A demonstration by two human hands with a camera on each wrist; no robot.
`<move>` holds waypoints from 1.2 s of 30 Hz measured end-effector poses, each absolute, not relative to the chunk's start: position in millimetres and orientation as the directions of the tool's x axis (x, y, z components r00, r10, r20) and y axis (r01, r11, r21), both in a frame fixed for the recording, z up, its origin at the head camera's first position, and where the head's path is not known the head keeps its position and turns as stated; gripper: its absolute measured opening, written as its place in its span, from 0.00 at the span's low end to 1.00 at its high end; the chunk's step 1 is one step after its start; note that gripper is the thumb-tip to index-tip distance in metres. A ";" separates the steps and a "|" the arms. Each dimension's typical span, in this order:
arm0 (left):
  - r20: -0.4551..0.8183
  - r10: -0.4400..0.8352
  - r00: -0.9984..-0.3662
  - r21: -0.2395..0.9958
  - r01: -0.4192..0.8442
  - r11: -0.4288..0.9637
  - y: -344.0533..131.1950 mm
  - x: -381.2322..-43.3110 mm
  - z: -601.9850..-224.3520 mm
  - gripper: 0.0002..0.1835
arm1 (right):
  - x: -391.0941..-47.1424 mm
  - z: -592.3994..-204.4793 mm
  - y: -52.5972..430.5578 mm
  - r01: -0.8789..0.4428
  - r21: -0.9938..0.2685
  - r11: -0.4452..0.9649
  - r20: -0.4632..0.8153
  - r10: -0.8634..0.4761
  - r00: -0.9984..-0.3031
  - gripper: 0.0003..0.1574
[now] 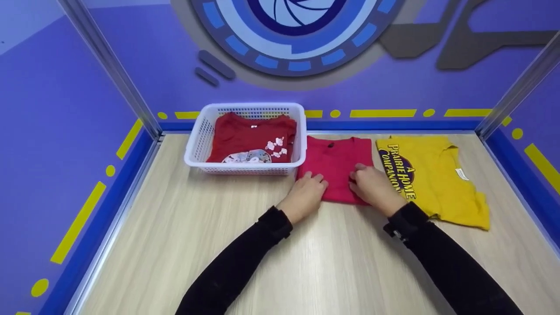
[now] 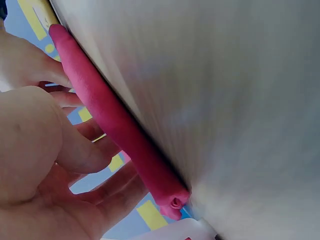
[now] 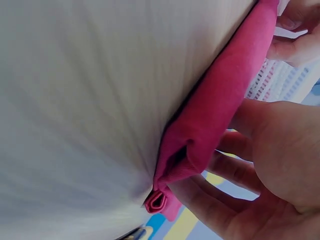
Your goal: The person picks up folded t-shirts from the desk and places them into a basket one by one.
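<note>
A folded pink-red T-shirt (image 1: 336, 168) lies on the table between both hands, its dark neck label towards the back wall. My left hand (image 1: 305, 196) rests its fingers on the shirt's front left part. On its front right part, my right hand (image 1: 377, 189) touches the cloth with gently bent fingers. The left wrist view shows the shirt's rounded front fold (image 2: 110, 117) lying flat along the tabletop, with the fingers on top. In the right wrist view, layered cloth (image 3: 187, 157) forms a small open pocket at the corner; no pinch on it is visible.
A white plastic basket (image 1: 189, 153) holding folded red shirts (image 1: 245, 135) stands at the shirt's left. To the right lies a folded yellow T-shirt (image 1: 437, 175) with dark lettering, partly behind the right hand. Purple printed walls (image 1: 144, 52) enclose the wooden table (image 1: 175, 227) at the back and sides.
</note>
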State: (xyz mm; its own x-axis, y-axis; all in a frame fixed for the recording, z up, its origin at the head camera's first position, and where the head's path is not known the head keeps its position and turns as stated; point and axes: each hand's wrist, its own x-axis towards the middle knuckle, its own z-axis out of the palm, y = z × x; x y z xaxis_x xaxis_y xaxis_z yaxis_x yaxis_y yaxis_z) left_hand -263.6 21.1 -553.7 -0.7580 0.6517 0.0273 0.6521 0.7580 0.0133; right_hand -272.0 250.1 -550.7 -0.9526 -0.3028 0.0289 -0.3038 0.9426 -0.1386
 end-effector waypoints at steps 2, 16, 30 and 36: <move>0.029 0.662 -0.749 0.017 0.662 0.749 16.6 -256.1 -554.8 0.17 | -264.8 -551.3 248.6 -0.324 -0.132 0.937 0.037 -0.322 -0.946 0.16; 0.023 0.748 -0.664 -0.042 0.746 0.664 3.3 -207.9 -549.4 0.14 | -217.6 -551.6 245.7 -0.410 -0.115 0.905 0.082 -0.403 -0.911 0.13; -0.015 0.784 -0.620 0.016 0.784 0.620 -12.9 -186.7 -537.8 0.16 | -191.5 -547.1 246.1 -0.453 -0.145 0.880 0.082 -0.445 -0.892 0.12; 0.027 0.754 -0.657 0.212 0.741 0.638 -21.7 -205.0 -525.7 0.07 | -205.2 -538.3 257.9 -0.428 -0.314 0.848 0.115 -0.414 -0.903 0.05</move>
State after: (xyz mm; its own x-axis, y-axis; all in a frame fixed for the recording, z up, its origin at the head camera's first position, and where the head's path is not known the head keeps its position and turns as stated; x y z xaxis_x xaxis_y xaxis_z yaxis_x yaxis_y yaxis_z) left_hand -205.0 -21.7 -525.7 -0.6568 0.7536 0.0271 0.7405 0.6378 0.2119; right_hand -205.2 257.9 -538.3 -0.9033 -0.4135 0.1146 -0.4279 0.8476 -0.3139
